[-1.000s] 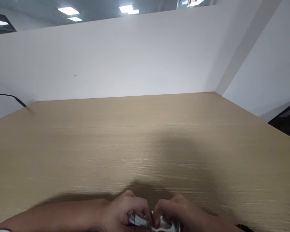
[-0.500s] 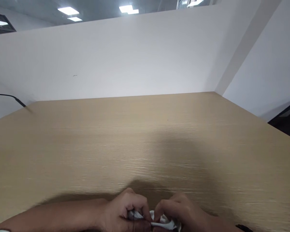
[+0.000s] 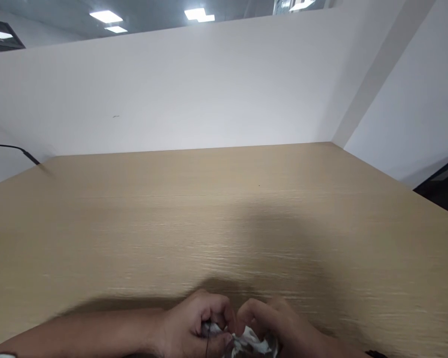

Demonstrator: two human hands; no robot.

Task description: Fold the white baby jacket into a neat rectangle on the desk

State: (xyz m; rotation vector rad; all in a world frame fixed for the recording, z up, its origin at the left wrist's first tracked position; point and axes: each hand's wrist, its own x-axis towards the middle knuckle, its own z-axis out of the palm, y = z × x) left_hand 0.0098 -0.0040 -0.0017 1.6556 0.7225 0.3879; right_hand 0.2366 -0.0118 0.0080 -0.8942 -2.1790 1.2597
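Near the bottom edge of the view, my left hand (image 3: 197, 323) and my right hand (image 3: 271, 320) are close together over the table. A crumpled piece of white cloth (image 3: 251, 343) is gripped between them, with part of it bunched inside my left fingers. Both hands are closed, thumbs and forefingers pinching the cloth where they meet. A thin dark thread (image 3: 208, 339) runs down across the cloth at my left hand. The lower part of the cloth is cut off by the frame edge, and some of it is hidden by my fingers.
The light wood table (image 3: 171, 223) reaches back to a white partition (image 3: 194, 89). A black cable (image 3: 28, 155) comes over the left edge. At the right edge, a dark object (image 3: 444, 184) stands beyond the table.
My fingertips have shifted slightly and the right forefinger has moved a little up and left. The cloth between the hands is folded differently. Both forearms stay almost in place.
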